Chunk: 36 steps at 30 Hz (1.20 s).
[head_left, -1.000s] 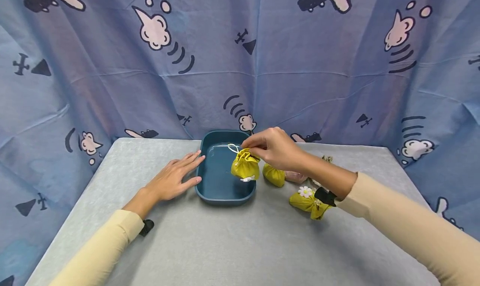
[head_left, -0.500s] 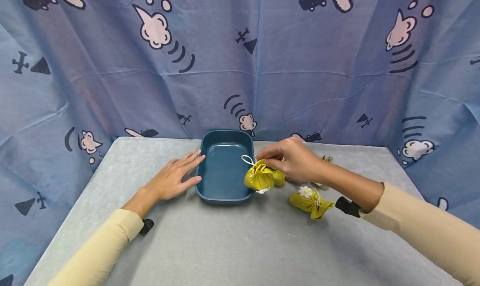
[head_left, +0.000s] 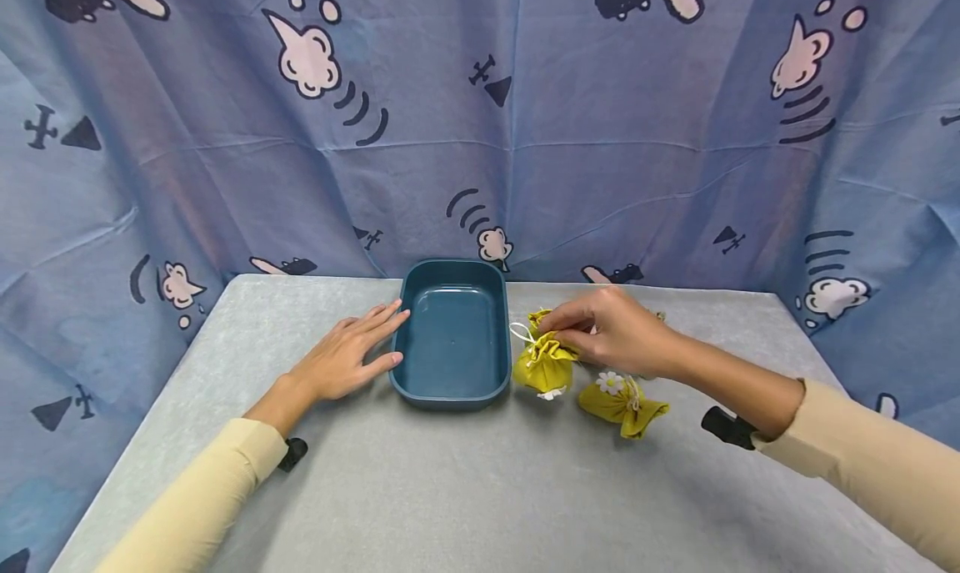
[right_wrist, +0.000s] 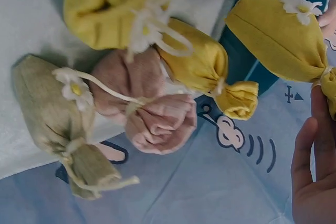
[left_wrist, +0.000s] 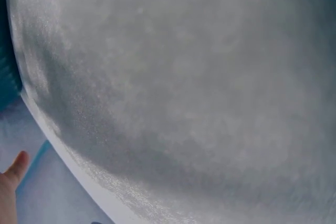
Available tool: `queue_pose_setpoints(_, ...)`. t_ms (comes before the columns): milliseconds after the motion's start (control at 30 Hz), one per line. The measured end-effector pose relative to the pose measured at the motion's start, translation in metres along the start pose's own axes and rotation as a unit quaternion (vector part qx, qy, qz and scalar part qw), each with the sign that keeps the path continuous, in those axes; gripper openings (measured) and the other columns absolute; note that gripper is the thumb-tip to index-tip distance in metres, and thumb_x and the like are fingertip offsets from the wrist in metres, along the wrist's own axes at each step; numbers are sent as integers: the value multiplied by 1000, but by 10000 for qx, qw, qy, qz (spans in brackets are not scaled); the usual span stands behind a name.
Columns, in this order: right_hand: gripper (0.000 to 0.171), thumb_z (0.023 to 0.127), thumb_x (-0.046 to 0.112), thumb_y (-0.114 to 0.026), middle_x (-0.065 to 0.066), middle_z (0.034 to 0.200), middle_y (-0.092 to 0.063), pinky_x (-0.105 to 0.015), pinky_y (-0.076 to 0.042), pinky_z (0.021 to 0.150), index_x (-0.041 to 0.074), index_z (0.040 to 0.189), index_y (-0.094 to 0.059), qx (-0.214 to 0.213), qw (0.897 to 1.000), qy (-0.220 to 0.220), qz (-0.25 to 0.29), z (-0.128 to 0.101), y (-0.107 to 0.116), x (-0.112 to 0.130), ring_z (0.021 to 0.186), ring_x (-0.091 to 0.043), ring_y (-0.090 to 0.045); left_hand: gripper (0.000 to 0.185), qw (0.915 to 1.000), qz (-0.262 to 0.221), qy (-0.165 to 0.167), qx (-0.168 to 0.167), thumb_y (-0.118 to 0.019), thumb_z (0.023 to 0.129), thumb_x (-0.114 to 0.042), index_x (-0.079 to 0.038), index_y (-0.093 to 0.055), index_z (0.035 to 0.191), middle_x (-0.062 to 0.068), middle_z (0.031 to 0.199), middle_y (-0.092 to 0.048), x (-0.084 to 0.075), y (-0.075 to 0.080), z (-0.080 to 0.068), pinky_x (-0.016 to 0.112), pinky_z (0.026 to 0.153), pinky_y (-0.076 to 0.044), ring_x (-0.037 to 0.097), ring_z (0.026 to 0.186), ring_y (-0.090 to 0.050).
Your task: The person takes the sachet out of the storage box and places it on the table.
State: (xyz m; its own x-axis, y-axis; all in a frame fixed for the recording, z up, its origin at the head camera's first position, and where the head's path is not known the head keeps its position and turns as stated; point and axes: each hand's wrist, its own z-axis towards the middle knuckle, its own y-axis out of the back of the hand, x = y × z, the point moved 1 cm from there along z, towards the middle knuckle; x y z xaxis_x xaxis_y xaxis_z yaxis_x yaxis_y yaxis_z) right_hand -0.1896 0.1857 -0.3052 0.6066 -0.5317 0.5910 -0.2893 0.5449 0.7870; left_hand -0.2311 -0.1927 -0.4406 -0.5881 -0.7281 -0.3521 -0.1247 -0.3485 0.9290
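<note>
My right hand (head_left: 626, 335) pinches the gathered neck of a yellow drawstring pouch (head_left: 543, 371) with a white flower and a white cord loop. This pouch hangs just right of the blue-green bin (head_left: 452, 404). In the right wrist view the held pouch (right_wrist: 278, 38) appears at the upper right. My left hand (head_left: 345, 358) lies with fingers extended, fingertips at the bin's left rim. The left wrist view shows mostly table, with a bit of the hand (left_wrist: 11, 182) at its lower left edge. Nothing lies inside the bin.
Another yellow pouch (head_left: 618, 406) lies nearer the front. Behind my right hand, the right wrist view shows a yellow pouch (right_wrist: 194, 56), a pink pouch (right_wrist: 128, 80) and a greenish-beige pouch (right_wrist: 50, 106). A blue patterned curtain (head_left: 420, 98) hangs behind the grey-covered table (head_left: 450, 498).
My right hand has carried the yellow pouch from above the bin to the right and lower, beside the bin's right wall. The left hand has stayed in place.
</note>
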Motion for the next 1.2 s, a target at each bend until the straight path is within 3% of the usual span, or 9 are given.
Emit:
queue_pose_setpoints(67, 22, 87, -7, -70, -4, 102, -76, -29, -58, 73, 4, 105, -78, 81, 9999, -79, 26, -2, -3, -4, 87, -11, -71, 68, 10000, 9, -1, -3, -43, 102, -56, -22, -29, 159, -2, 166, -18, 1, 0, 0, 57, 113, -25, 29, 149, -23)
queue_pose_setpoints(433, 22, 89, -7, -69, -9, 104, -75, -26, -57, 68, 1, 108, -76, 395, 9984, -341, 218, -9, -20, -22, 85, -10, -71, 68, 10000, 33, 2, 36, -43, 102, -57, -23, -27, 159, -2, 166, -17, 2, 1, -1, 58, 113, -25, 29, 149, -23)
queue_pose_setpoints(600, 22, 89, -7, -69, -11, 106, -75, -24, -57, 72, 1, 109, -76, 448, 9979, -422, 174, -13, -29, -29, 88, -13, -71, 68, 10000, 84, -3, 47, -43, 102, -57, -23, -28, 159, -2, 166, -18, 3, 1, 0, 58, 113, -24, 28, 150, -23)
queue_pose_setpoints(900, 21, 91, -5, -67, -3, 104, -75, -26, -57, 73, 3, 109, -76, 524, 9966, -616, 163, -19, -31, -37, 87, -10, -69, 68, 9996, 233, -169, -22, -47, 102, -53, -18, -32, 158, 2, 165, -21, 1, 3, 0, 59, 111, -27, 33, 148, -26)
queue_pose_setpoints(1033, 23, 92, 3, -69, -4, 109, -74, -27, -57, 76, 4, 115, -73, 885, 9945, -481, -274, -18, -22, -34, 91, -12, -71, 69, 9990, 375, -233, 12, -46, 101, -54, -17, -33, 157, 4, 164, -23, -1, 8, 0, 58, 111, -28, 33, 147, -28)
queue_pose_setpoints(1200, 39, 93, 19, -71, -6, 113, -72, -32, -57, 71, 5, 129, -66, 794, 9831, -156, -1640, -16, -2, -26, 80, -11, -69, 66, 9986, 515, -152, 5, -45, 103, -52, -17, -33, 157, 7, 163, -27, -2, 14, 3, 57, 111, -29, 31, 146, -31)
